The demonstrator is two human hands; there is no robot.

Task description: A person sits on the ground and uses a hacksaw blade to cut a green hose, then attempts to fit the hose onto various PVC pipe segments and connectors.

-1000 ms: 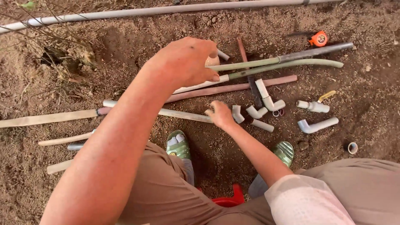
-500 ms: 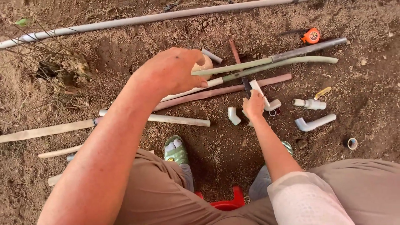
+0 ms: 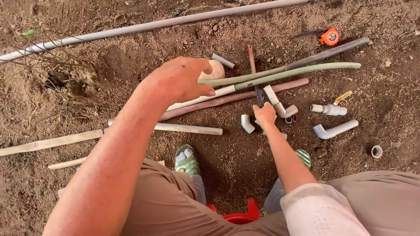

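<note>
From the head view, the person sat over bare brown soil (image 3: 385,100) scattered with pipe pieces. The left hand (image 3: 181,81) was stretched forward, palm down, its fingers (image 3: 205,67) curled loosely together around a pale rounded object (image 3: 217,69) at the near end of a long greenish pipe (image 3: 284,73); how firmly they gripped it could not be told. The right hand (image 3: 264,114) reached down to the ground, fingers closed on the lower end of a dark narrow bar (image 3: 259,94) that ran away from the person between the pipes. Just beside that hand lay a white elbow fitting (image 3: 247,123) on its left and an angled white pipe joint (image 3: 280,105) on its right. A reddish-brown pipe (image 3: 227,99) lay under the greenish one. Further right sat a white valve with a yellow handle (image 3: 330,108), a bent white pipe (image 3: 334,130) and a small roll of tape (image 3: 376,151). An orange tape measure (image 3: 329,37) lay at the far side, and a long grey pipe (image 3: 144,27) crossed the top of the scene. Green sandals (image 3: 187,161) showed below, near a red stool (image 3: 238,214).
</note>
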